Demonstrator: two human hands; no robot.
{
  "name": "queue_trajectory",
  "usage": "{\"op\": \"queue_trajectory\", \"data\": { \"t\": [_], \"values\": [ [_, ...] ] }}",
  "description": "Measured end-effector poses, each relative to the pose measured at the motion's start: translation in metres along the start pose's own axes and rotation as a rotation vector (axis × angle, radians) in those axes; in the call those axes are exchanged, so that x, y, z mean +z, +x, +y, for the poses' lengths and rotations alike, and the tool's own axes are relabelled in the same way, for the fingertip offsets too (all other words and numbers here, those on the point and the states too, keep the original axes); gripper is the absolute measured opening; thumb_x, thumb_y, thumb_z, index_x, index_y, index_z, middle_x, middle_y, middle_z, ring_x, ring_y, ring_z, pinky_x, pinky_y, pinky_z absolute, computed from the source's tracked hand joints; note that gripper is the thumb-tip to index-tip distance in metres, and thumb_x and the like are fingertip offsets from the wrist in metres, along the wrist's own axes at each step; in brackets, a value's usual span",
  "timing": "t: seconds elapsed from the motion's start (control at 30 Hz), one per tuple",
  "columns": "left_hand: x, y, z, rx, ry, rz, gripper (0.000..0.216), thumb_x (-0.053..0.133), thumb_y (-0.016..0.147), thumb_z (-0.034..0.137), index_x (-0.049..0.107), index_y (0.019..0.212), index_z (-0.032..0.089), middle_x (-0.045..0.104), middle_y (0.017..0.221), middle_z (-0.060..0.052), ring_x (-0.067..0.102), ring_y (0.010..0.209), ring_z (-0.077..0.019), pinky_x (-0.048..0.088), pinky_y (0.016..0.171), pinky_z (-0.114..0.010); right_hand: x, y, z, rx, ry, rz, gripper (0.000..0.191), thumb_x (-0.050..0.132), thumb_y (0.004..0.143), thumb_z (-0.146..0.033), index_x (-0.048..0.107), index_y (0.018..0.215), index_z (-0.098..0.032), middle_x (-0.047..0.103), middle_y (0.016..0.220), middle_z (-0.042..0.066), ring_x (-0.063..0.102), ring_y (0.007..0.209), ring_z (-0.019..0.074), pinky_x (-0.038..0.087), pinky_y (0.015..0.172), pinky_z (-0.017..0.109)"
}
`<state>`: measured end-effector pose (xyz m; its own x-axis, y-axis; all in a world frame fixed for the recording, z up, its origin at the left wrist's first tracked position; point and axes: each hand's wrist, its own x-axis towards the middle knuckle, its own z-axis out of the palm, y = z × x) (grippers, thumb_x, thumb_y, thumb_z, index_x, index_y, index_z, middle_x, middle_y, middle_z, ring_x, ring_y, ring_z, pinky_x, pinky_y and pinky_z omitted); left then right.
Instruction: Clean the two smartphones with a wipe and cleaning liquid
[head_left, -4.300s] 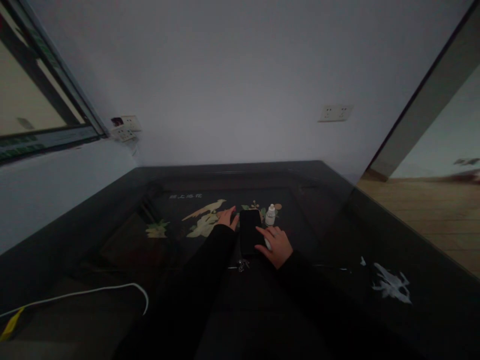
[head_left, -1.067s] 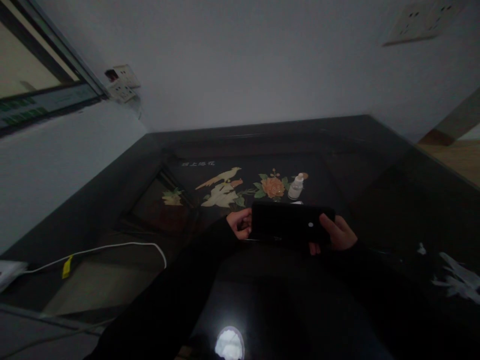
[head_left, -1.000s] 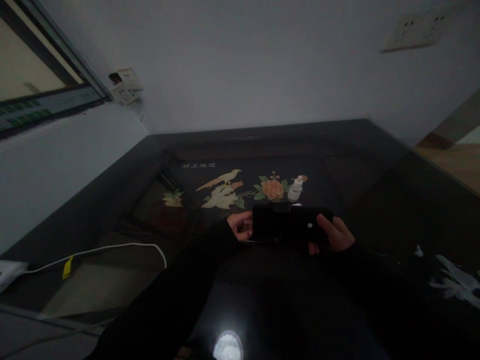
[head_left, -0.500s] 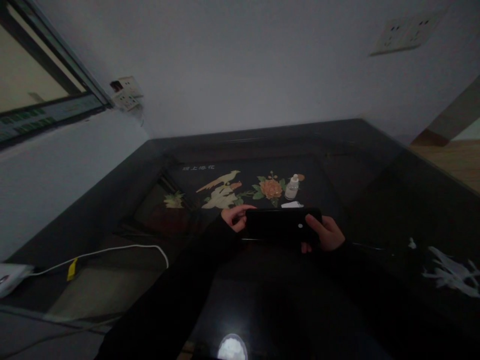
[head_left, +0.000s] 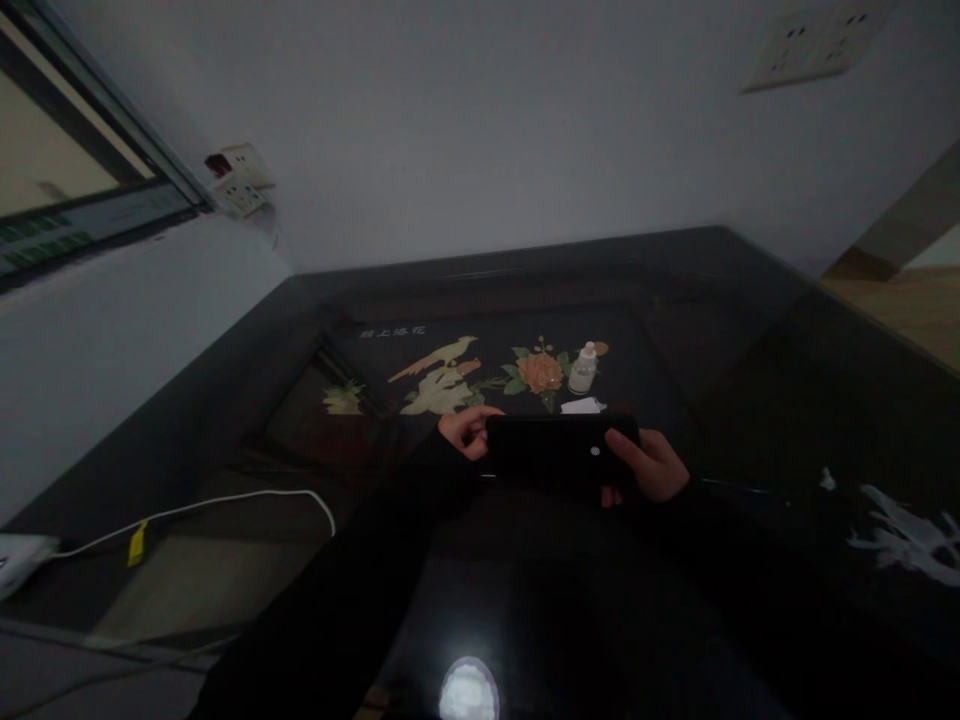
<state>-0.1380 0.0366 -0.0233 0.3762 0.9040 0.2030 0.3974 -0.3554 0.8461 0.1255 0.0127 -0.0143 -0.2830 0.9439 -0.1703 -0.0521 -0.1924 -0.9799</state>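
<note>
I hold a black phone sideways above the dark glass table, with both hands gripping its ends. My left hand pinches the left end and my right hand wraps the right end, thumb on the face near a small white dot. Just beyond the phone, a small white bottle stands upright and a small white cloth or paper lies flat on the table.
Under the glass is a bird and flower picture. A white cable with a yellow tag runs across the left side. White scraps lie at the right. Wall sockets sit in the left corner.
Four seconds ago the phone lay upright on the table under my hands; now it is lifted and turned sideways. Over the last second it has barely shifted left.
</note>
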Motion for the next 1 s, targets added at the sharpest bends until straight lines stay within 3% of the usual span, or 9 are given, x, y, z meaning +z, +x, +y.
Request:
{"op": "queue_trajectory", "data": {
  "t": [0.2, 0.43, 0.57, 0.77, 1.0],
  "values": [
    [-0.001, 0.0, -0.001, -0.001, 0.012, -0.004, 0.035, 0.047, 0.073, 0.025, 0.054, 0.104, 0.011, 0.039, 0.048, 0.008, 0.027, 0.042, -0.0036, 0.021, 0.044, -0.017, -0.003, 0.0, 0.0, 0.015, -0.018, -0.028, 0.046, 0.053, 0.071, -0.058, 0.054, 0.056, -0.014, 0.056, 0.035, 0.007, 0.05, 0.026, 0.0149, 0.038, 0.026, 0.021],
    [0.0, 0.0, -0.001, -0.088, -0.115, -0.001, 0.038, 0.047, 0.073, 0.029, 0.055, 0.103, 0.007, 0.04, 0.048, 0.007, 0.025, 0.043, -0.0034, 0.019, 0.044, -0.017, 0.0, -0.002, -0.008, 0.03, -0.068, -0.037, 0.049, 0.056, 0.065, -0.062, 0.054, 0.051, -0.015, 0.055, 0.033, 0.006, 0.048, 0.024, 0.0141, 0.037, 0.024, 0.021],
    [-0.001, 0.0, -0.001, -0.107, -0.151, -0.051, 0.041, 0.049, 0.072, 0.033, 0.054, 0.105, 0.008, 0.038, 0.046, 0.008, 0.025, 0.04, -0.0031, 0.019, 0.042, -0.017, 0.0, -0.006, -0.01, 0.018, -0.094, -0.006, 0.047, 0.055, 0.069, -0.059, 0.055, 0.05, -0.015, 0.055, 0.033, 0.006, 0.048, 0.025, 0.0135, 0.037, 0.025, 0.02],
    [0.001, -0.002, 0.0, -0.113, -0.246, -0.016, 0.043, 0.049, 0.074, 0.04, 0.054, 0.103, 0.009, 0.04, 0.047, 0.008, 0.027, 0.04, -0.0025, 0.019, 0.042, -0.016, -0.003, -0.009, -0.012, 0.016, -0.112, -0.043, 0.048, 0.054, 0.071, -0.057, 0.056, 0.051, -0.014, 0.057, 0.036, 0.008, 0.05, 0.027, 0.0144, 0.038, 0.026, 0.021],
    [0.001, -0.001, -0.001, -0.118, -0.355, -0.003, 0.049, 0.055, 0.069, 0.051, 0.056, 0.096, 0.009, 0.042, 0.048, 0.006, 0.029, 0.04, -0.0029, 0.02, 0.041, -0.016, -0.001, -0.015, -0.017, -0.009, -0.163, -0.005, 0.047, 0.055, 0.07, -0.057, 0.056, 0.05, -0.015, 0.054, 0.033, 0.005, 0.045, 0.025, 0.0118, 0.031, 0.025, 0.02]
  ]
}}
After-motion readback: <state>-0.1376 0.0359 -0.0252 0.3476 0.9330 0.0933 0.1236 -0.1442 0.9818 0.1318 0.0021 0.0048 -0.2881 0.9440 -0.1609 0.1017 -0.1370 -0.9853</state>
